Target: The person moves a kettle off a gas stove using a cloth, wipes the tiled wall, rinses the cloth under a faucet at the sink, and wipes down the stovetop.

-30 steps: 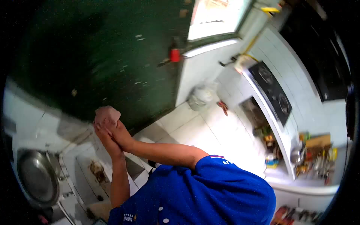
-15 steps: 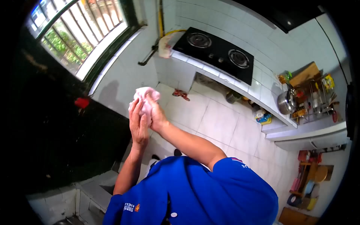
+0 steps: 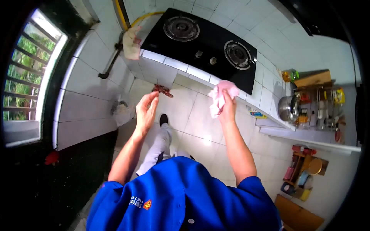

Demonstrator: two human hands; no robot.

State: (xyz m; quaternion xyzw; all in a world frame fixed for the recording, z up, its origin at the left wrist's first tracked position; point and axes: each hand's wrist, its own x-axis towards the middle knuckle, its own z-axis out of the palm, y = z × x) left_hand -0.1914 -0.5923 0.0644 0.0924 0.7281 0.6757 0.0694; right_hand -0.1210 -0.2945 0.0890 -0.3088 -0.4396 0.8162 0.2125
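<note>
A crumpled pale pink cloth [image 3: 218, 101] is bunched in my right hand [image 3: 229, 104], in front of the counter edge near the stove's right burner. My left hand [image 3: 147, 111] is raised over the floor, apart from the cloth. Its fingers are stretched out and hold nothing. Beyond both hands lies a black two-burner gas stove [image 3: 200, 50] with two knobs, set on a white-tiled counter [image 3: 189, 71]. Another light cloth [image 3: 132, 43] hangs at the counter's left corner.
A steel pot [image 3: 288, 108] and a rack of bottles [image 3: 322, 111] stand on the counter at right. A wall shelf [image 3: 304, 169] holds several items. A plastic bag [image 3: 122, 111] hangs by the left wall. Red-brown cloth [image 3: 163, 91] lies on the floor.
My hands have come apart: the right has moved right with the pink cloth, the left is now free of it. The view has turned and come closer to the stove.
</note>
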